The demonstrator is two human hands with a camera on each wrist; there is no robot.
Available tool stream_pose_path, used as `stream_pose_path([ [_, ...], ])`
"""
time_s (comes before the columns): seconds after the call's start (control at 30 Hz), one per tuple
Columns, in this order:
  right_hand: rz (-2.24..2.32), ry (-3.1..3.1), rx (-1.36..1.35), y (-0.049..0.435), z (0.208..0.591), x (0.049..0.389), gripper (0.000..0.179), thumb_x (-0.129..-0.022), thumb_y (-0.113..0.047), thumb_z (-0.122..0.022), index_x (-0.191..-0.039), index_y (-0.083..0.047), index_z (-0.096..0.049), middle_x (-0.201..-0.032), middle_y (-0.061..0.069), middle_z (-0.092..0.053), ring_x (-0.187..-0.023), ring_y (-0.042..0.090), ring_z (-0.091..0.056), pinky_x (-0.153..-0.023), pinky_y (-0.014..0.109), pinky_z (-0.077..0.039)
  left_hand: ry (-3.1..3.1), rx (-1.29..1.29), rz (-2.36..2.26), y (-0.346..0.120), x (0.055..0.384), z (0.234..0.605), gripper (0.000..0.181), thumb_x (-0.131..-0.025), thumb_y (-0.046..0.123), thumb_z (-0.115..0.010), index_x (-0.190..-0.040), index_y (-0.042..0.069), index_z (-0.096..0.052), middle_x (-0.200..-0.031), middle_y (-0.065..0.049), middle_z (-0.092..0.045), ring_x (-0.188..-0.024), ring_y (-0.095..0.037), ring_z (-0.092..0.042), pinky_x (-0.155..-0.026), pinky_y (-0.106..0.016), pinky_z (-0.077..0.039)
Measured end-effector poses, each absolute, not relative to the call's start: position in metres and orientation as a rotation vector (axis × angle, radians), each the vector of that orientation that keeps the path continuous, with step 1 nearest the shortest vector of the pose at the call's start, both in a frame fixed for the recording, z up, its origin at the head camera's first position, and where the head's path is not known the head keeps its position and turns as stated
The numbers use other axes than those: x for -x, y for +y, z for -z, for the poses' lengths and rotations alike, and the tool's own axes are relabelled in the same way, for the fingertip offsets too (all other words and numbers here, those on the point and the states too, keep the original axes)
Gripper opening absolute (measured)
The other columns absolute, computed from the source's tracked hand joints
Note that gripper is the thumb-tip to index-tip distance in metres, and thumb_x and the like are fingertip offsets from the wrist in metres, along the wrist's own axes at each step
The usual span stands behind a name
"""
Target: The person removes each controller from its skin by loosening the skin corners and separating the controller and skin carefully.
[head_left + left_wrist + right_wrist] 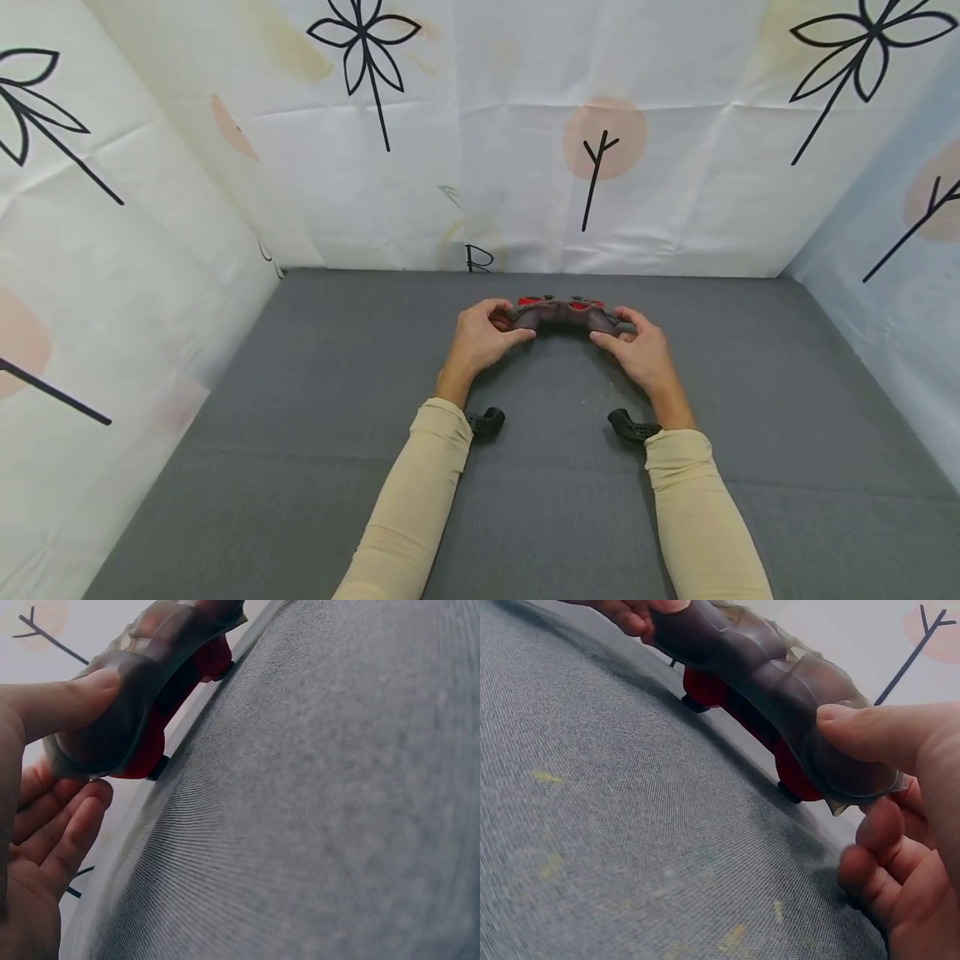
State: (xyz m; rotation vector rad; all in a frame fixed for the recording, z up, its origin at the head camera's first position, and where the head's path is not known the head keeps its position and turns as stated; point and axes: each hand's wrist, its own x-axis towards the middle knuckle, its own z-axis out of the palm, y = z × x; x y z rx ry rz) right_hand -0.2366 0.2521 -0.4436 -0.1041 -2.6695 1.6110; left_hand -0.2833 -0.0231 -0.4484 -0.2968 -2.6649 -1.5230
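A game controller (564, 313), red and dark with two thumbsticks, is held between both hands over the far part of the grey table. A smoky, see-through plastic cover (161, 634) wraps its near side; crinkled edges show in both wrist views. My left hand (483, 333) pinches the left end, thumb on the cover and fingertips behind and under it. At the right end my right hand (637, 348) pinches in the same way, its thumb (855, 729) lying on the cover. In the right wrist view the red underside (705, 688) hangs close above the cloth.
Grey cloth (337, 500) covers the table, with small yellowish marks toward the middle. White printed sheets (510, 167) stand as walls at the back and both sides. A black perforated curved piece (487, 422) sits at the left wrist and another (632, 427) at the right.
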Motion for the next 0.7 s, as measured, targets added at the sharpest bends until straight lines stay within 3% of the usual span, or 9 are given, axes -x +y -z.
stream_pose_path([
  [0.1, -1.584, -2.724, 0.113, 0.2544, 0.4428, 0.2373, 0.082, -0.092, -0.045, -0.074, -0.158, -0.012, -0.036, -0.16, 0.013, -0.041, -0.079, 0.002, -0.059, -0.069, 0.024, -0.046, -2.676, 0.343, 1.51, -0.0247, 0.2837, 0.4483, 0.05, -0.077, 0.043, -0.089, -0.114, 0.018, -0.067, -0.106, -0.001, -0.071, -0.097, -0.016, -0.069, -0.087, -0.037, -0.058],
  [0.2, -1.575, -2.772, 0.106, 0.256, 0.4416, 0.2379, 0.086, -0.091, -0.05, -0.074, -0.159, -0.014, -0.035, -0.163, 0.012, -0.037, -0.107, 0.017, -0.066, -0.085, 0.031, -0.05, -2.69, 0.358, 1.518, -0.0274, 0.2843, 0.4479, 0.047, -0.076, 0.041, -0.09, -0.11, 0.018, -0.067, -0.101, 0.001, -0.071, -0.093, -0.015, -0.067, -0.084, -0.036, -0.057],
  [0.37, -1.579, -2.819, 0.058, 0.2598, 0.4412, 0.2377, 0.088, -0.091, -0.048, -0.074, -0.16, -0.012, -0.032, -0.166, 0.015, -0.032, -0.136, 0.038, -0.053, -0.105, 0.051, -0.046, -2.739, 0.389, 1.529, -0.0301, 0.285, 0.4472, 0.048, -0.075, 0.042, -0.09, -0.11, 0.018, -0.067, -0.095, 0.002, -0.07, -0.088, -0.014, -0.066, -0.079, -0.033, -0.056],
  [0.57, -1.57, -2.85, 0.04, 0.2614, 0.4406, 0.2363, 0.089, -0.091, -0.046, -0.074, -0.159, -0.008, -0.032, -0.166, 0.019, -0.031, -0.155, 0.04, -0.026, -0.12, 0.062, -0.029, -2.763, 0.437, 1.554, -0.0315, 0.2854, 0.4499, 0.048, -0.076, 0.041, -0.089, -0.111, 0.017, -0.067, -0.094, 0.001, -0.069, -0.088, -0.016, -0.065, -0.076, -0.032, -0.055],
  [0.7, -1.577, -2.862, 0.032, 0.2598, 0.4386, 0.2362, 0.088, -0.092, -0.045, -0.074, -0.159, -0.008, -0.032, -0.166, 0.02, -0.03, -0.155, 0.04, -0.025, -0.12, 0.062, -0.028, -2.773, 0.464, 1.543, -0.0328, 0.2848, 0.4487, 0.048, -0.077, 0.041, -0.089, -0.111, 0.016, -0.066, -0.095, -0.001, -0.068, -0.087, -0.017, -0.064, -0.075, -0.031, -0.054],
])
